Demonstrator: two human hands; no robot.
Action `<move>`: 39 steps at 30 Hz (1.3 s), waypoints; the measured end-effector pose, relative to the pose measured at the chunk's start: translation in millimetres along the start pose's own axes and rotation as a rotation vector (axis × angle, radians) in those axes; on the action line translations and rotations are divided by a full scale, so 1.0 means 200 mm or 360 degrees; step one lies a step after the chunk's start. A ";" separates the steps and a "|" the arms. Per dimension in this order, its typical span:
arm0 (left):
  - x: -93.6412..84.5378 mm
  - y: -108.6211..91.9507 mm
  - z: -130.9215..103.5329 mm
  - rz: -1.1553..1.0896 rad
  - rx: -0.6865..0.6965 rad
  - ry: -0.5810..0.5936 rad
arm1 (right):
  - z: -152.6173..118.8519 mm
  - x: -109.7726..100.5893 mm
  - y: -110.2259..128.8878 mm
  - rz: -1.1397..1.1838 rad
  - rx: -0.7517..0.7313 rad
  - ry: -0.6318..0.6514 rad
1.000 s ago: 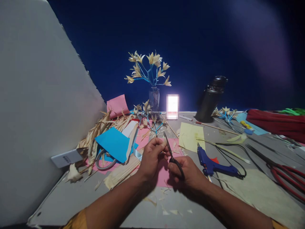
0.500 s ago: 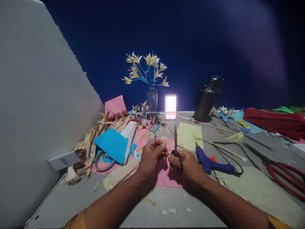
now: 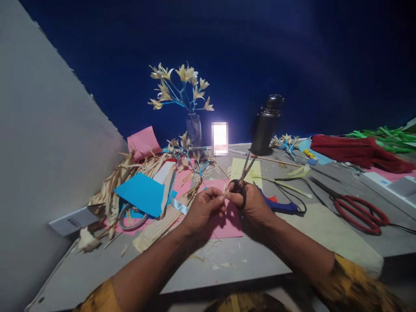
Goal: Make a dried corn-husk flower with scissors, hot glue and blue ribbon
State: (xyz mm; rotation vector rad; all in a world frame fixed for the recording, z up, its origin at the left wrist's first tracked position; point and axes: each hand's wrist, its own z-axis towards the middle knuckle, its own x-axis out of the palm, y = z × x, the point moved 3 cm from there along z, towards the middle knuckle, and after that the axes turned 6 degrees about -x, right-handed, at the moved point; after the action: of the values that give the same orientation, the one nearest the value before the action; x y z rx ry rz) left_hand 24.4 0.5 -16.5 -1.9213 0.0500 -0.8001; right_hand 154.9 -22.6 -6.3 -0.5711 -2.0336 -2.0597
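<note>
My right hand [image 3: 251, 203] holds small black-handled scissors [image 3: 243, 175], with the blades pointing up and slightly apart. Its thumb and fingertip reach to the fingertips of my left hand [image 3: 208, 208]. My left hand is closed in a pinch on a small pale piece [image 3: 226, 193], too small to make out well; it looks like dry husk. Both hands are over a pink sheet [image 3: 232, 225]. Just beyond them lie a yellow sheet [image 3: 240, 167] and pale flowers on blue stems [image 3: 203, 167]. A blue glue gun [image 3: 282, 206] lies beside my right hand, partly hidden by it.
Dry husks [image 3: 110, 190], a blue sheet [image 3: 146, 195] and a tape roll [image 3: 131, 221] crowd the left. A glass vase of flowers [image 3: 194, 130] and a dark flask [image 3: 266, 125] stand at the back. Large red-handled scissors [image 3: 360, 212] and a red cloth [image 3: 354, 151] lie right.
My right hand has come closer to my left, and their fingertips now meet. The scissors have tilted to the right with their blades parted. The view has shifted right.
</note>
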 end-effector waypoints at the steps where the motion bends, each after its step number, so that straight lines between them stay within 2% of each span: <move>1: 0.00 0.00 0.00 -0.0001 -0.0024 0.0038 | 0.00 0.00 0.00 -0.0006 0.0004 0.0026; 5: 0.02 0.00 -0.01 0.0017 -0.0085 0.0181 | 0.03 -0.02 -0.02 0.0096 0.0085 0.0138; 8: 0.02 0.00 0.00 0.0001 -0.0080 0.0233 | 0.07 -0.06 0.01 0.0107 0.0045 0.0045; 13: -0.02 0.02 0.04 -0.0049 -0.0053 0.0129 | 0.14 -0.18 0.12 -0.0111 -0.0238 -0.0247; 17: -0.04 0.01 0.05 -0.0039 -0.0076 0.0032 | 0.16 -0.24 0.17 -0.0535 -0.0453 -0.0288; 20: -0.02 -0.03 0.04 -0.0022 -0.0034 0.0010 | 0.14 -0.22 0.17 -0.0833 -0.0436 -0.0207; 22: -0.01 -0.05 0.01 -0.0028 0.0042 -0.0046 | 0.11 -0.17 0.13 -0.0866 -0.0250 -0.0043; 24: 0.00 -0.06 -0.01 -0.0054 0.0059 -0.0078 | 0.07 -0.11 0.07 -0.0725 0.0009 0.0225; 27: 0.03 -0.04 -0.04 -0.0142 -0.0037 0.0149 | -0.01 -0.02 0.00 -0.0201 0.0240 0.0589; 29: 0.04 -0.02 -0.05 -0.0210 -0.0073 0.0300 | -0.03 0.00 -0.01 -0.0129 0.0280 0.0708; 34: 0.04 -0.06 -0.04 -0.0321 0.0012 0.0395 | -0.03 0.01 0.00 -0.0178 0.0160 0.0685; 39: 0.03 -0.09 -0.02 -0.0246 0.0043 0.0317 | -0.02 0.01 -0.01 -0.0265 0.0151 0.0521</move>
State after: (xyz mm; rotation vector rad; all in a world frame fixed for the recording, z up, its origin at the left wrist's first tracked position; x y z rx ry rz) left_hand 21.7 2.7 2.0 -1.8306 0.0123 -1.0890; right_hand 150.7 -27.1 -7.3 -0.0427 -2.0231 -1.9732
